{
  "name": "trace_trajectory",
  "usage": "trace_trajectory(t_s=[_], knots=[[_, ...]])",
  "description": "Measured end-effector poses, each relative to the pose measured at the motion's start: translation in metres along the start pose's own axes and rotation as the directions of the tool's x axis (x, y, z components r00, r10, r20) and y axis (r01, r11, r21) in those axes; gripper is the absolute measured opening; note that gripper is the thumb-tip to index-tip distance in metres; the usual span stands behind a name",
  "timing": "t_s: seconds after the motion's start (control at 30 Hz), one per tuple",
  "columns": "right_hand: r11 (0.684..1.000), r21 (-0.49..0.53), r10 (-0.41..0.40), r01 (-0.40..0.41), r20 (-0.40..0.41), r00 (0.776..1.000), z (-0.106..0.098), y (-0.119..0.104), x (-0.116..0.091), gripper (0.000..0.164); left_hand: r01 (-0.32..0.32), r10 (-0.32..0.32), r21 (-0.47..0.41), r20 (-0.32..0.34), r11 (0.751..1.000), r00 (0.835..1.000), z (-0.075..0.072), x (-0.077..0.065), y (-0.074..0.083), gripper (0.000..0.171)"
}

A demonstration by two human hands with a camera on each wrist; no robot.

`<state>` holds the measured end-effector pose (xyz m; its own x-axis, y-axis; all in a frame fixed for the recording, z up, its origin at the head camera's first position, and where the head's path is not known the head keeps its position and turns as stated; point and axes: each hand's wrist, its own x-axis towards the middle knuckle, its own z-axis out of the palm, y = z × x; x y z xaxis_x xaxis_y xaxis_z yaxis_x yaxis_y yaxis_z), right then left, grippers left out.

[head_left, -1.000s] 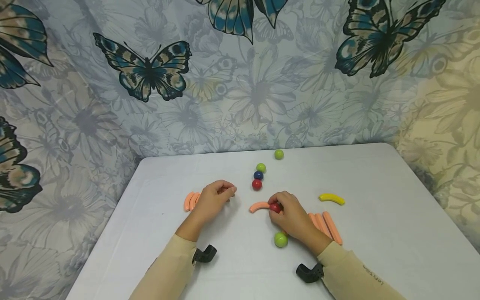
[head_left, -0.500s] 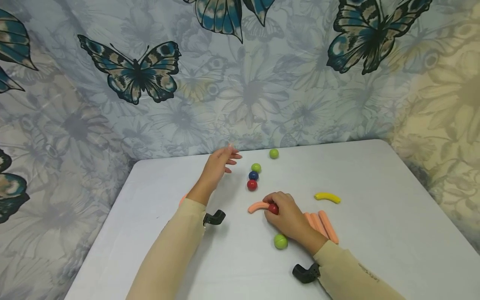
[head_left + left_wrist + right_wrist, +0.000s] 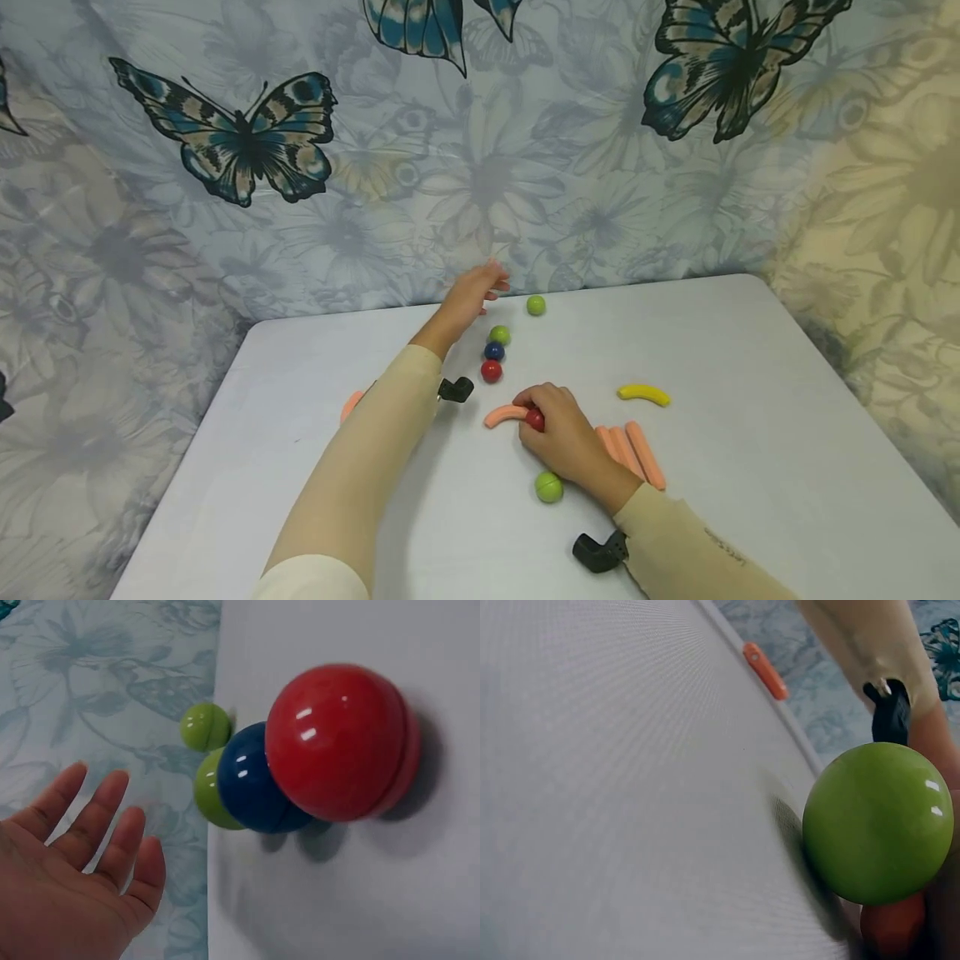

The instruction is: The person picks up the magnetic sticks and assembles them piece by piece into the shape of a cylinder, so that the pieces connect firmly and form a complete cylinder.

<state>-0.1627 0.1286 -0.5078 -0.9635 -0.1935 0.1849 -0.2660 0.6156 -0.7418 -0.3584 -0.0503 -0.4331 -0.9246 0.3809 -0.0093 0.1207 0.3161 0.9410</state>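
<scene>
My left hand reaches over the far edge of the table, fingers extended and nothing in them. In the left wrist view, its spread fingers are beside a row of shiny balls: a red ball, a blue ball and a green ball. Another green ball lies farther back, just right of that hand. My right hand rests low on the table, fingers curled round a second red ball. Touching that ball is the end of a curved salmon-coloured stick. One more green ball sits beside the right wrist.
Several straight salmon-coloured sticks lie right of the right hand, partly hidden by it. A yellow curved stick is behind them. The left sleeve mostly covers another salmon-coloured piece. The white table meets a butterfly-patterned wall covering.
My left hand has moved forward and right, from beside the left salmon-coloured sticks to the far edge, and its fingers have straightened. The right hand keeps its place at the red ball.
</scene>
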Motion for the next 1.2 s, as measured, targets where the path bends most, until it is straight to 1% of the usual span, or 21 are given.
trace_trajectory(t_s=[0.17, 0.23, 0.33, 0.4, 0.47, 0.6, 0.63, 0.7, 0.77, 0.87, 1.07, 1.2], knots=[[1.0, -0.007, -0.002, 0.002, -0.008, 1.0, -0.001, 0.0, 0.0, 0.03, -0.007, 0.006, 0.008, 0.072, 1.0, 0.997, 0.012, 0.021, -0.002, 0.073], [1.0, -0.01, -0.004, 0.004, -0.011, 1.0, 0.0, 0.0, 0.0, 0.03, -0.002, 0.0, 0.024, 0.091, 1.0, 0.996, 0.015, 0.026, -0.003, 0.066], [1.0, -0.013, -0.01, 0.01, -0.02, 1.0, 0.002, 0.0, 0.0, 0.029, -0.037, 0.027, 0.086, 0.124, 0.996, 0.992, 0.016, 0.034, -0.006, 0.052], [1.0, -0.018, -0.011, 0.01, -0.03, 1.0, 0.003, 0.0, 0.001, 0.029, -0.073, 0.048, 0.158, 0.155, 0.985, 0.987, 0.017, 0.038, -0.007, 0.047], [1.0, -0.019, -0.008, 0.008, -0.035, 0.999, 0.003, 0.0, 0.001, 0.03, -0.109, 0.065, 0.215, 0.202, 0.971, 0.977, 0.019, 0.041, -0.007, 0.045], [1.0, -0.024, 0.006, -0.007, -0.037, 0.999, 0.002, -0.001, 0.001, 0.031, -0.138, 0.042, 0.31, 0.296, 0.941, 0.954, 0.023, 0.045, -0.01, 0.041], [1.0, -0.027, 0.011, -0.012, -0.037, 0.999, 0.002, 0.0, 0.001, 0.03, -0.142, 0.034, 0.327, 0.313, 0.934, 0.949, 0.025, 0.046, -0.011, 0.039], [0.999, -0.033, 0.019, -0.021, -0.037, 0.999, 0.001, 0.001, 0.001, 0.03, -0.15, 0.025, 0.363, 0.326, 0.919, 0.945, 0.027, 0.047, -0.015, 0.033], [0.999, -0.035, 0.022, -0.023, -0.038, 0.999, 0.001, 0.0, 0.001, 0.03, -0.152, 0.017, 0.397, 0.323, 0.905, 0.946, 0.026, 0.044, -0.015, 0.029], [0.999, -0.036, 0.023, -0.024, -0.035, 0.999, 0.0, 0.0, 0.0, 0.03, -0.15, 0.017, 0.414, 0.309, 0.898, 0.951, 0.023, 0.039, -0.017, 0.026], [0.999, -0.033, 0.013, -0.014, -0.038, 0.999, 0.0, -0.001, 0.0, 0.03, -0.149, 0.026, 0.403, 0.295, 0.903, 0.955, 0.019, 0.029, -0.021, 0.024], [0.999, -0.033, 0.013, -0.014, -0.038, 0.999, 0.0, -0.001, -0.001, 0.029, -0.132, 0.01, 0.392, 0.299, 0.91, 0.954, 0.021, 0.021, -0.025, 0.024]])
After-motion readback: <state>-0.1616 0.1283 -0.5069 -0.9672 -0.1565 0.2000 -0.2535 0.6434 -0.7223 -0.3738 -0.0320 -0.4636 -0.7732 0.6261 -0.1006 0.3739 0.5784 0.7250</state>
